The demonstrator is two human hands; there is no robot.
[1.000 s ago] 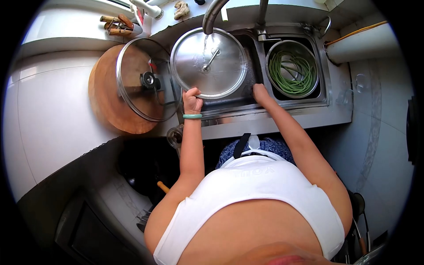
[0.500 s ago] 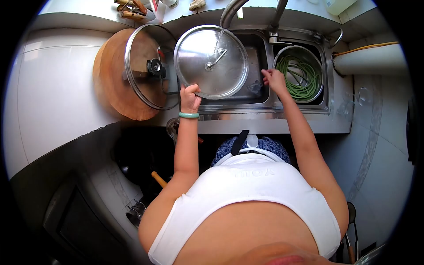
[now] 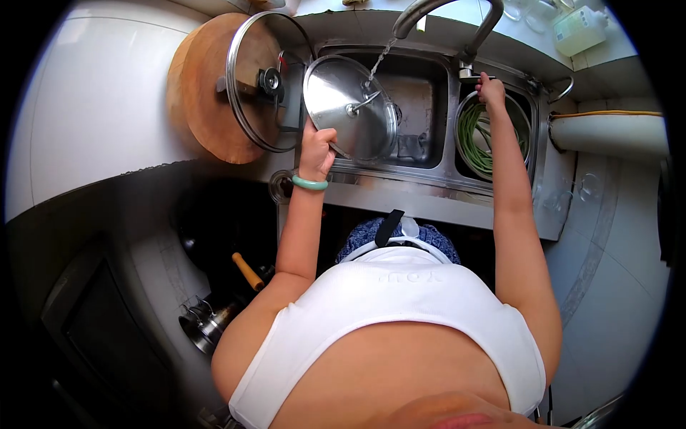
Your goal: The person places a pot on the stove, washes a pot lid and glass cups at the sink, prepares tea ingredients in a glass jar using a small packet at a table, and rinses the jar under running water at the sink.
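A round steel pot lid (image 3: 330,89) with a bar handle hangs tilted over the left sink basin (image 3: 420,107). My left hand (image 3: 316,149), a green bangle at its wrist, grips the lid's lower left rim. Water runs from the curved tap (image 3: 414,16) down toward the lid's handle. At the tap's base, the fingers of my right hand (image 3: 490,91) are closed on the tap lever (image 3: 477,76), partly covering it. Below that hand, long green beans (image 3: 468,136) lie in a steel bowl (image 3: 527,143) in the right basin; my forearm hides part of them.
Left of the sink, a glass lid (image 3: 232,79) leans over a round wooden chopping board (image 3: 189,93), with a knife under the glass. A plastic bottle (image 3: 580,32) stands at the back right. A white pipe (image 3: 607,134) runs along the right wall.
My right hand has moved up from the basin divider to the tap lever. The steel lid has tilted more steeply in my left hand. The whole view has shifted.
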